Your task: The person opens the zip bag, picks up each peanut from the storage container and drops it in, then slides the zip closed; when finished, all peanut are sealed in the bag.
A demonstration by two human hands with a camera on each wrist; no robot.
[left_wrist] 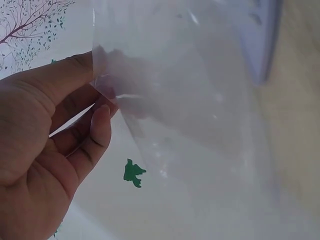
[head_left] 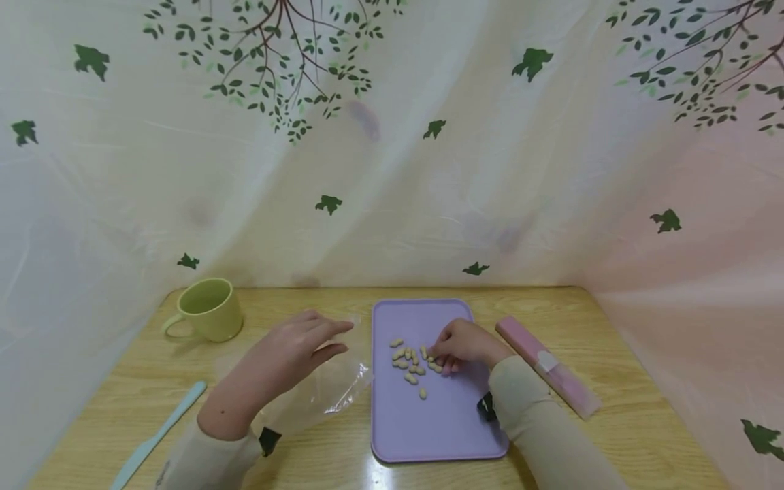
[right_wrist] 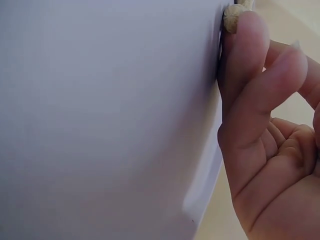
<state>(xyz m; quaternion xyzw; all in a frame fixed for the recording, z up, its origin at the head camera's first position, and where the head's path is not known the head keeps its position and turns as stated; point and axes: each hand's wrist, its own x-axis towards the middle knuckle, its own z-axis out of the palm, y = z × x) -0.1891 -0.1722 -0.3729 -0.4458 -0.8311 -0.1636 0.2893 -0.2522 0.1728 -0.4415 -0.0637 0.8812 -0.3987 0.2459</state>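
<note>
A shallow purple tray point(head_left: 441, 425) lies on the table with several unshelled peanuts point(head_left: 411, 378) scattered over its middle. My right hand point(head_left: 465, 344) is low over the tray, fingers curled, its thumb and fingertips pinching at a peanut point(right_wrist: 233, 19) on the right side of the group. The other fingers partly hide that grip. Left of the tray, my left hand point(head_left: 297, 347) holds up a clear plastic bag point(left_wrist: 190, 115) by its edge, between thumb and fingers. The bag hangs down, thin and see-through, beside the tray's left edge.
A yellow-green mug point(head_left: 211, 313) stands at the back left. Nearer, a pale blue spatula-like tool point(head_left: 156, 435) lies at a slant. Right of the tray is a long pink packet point(head_left: 545, 364), close to the right forearm. A printed curtain point(head_left: 404, 224) rises behind the table.
</note>
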